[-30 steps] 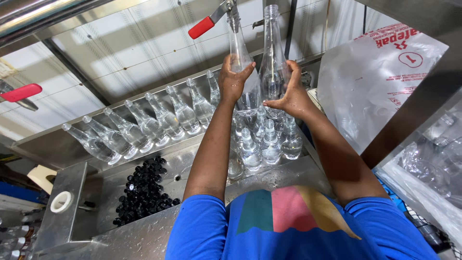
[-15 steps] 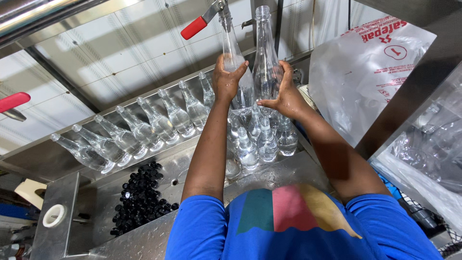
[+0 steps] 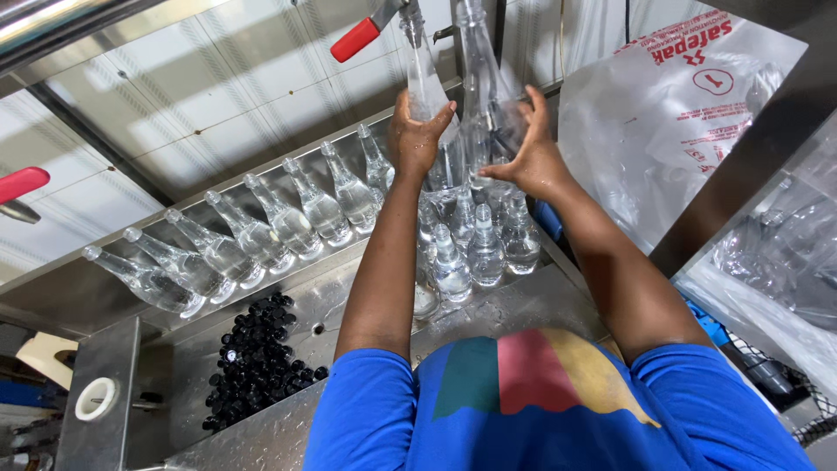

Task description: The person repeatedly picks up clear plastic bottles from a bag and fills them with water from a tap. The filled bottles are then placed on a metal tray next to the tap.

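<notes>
- Black caps (image 3: pixel 257 371) are heaped on the steel counter (image 3: pixel 523 305), left of the clear bottles (image 3: pixel 484 249) standing there.
- Beyond these, a bottle (image 3: pixel 429 96) is gripped by the left hand (image 3: pixel 417 135); its neighbour (image 3: pixel 484 87) is cupped by the right hand (image 3: pixel 527 157), fingers spread, under red-handled taps (image 3: pixel 357 39).

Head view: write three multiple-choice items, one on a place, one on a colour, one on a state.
1. Where does the pile of black caps lie?
A) left of the left arm
B) right of the right arm
C) on the plastic bag

2. What colour is the lever handle above the left hand?
A) blue
B) red
C) green

3. What is the right hand doing?
A) lying flat on the counter
B) holding a cap
C) gripping a raised clear bottle

Key: 1 A, the caps lie beside the left arm; 2 B, the handle is red; 3 C, the fingers wrap the bottle.
</notes>
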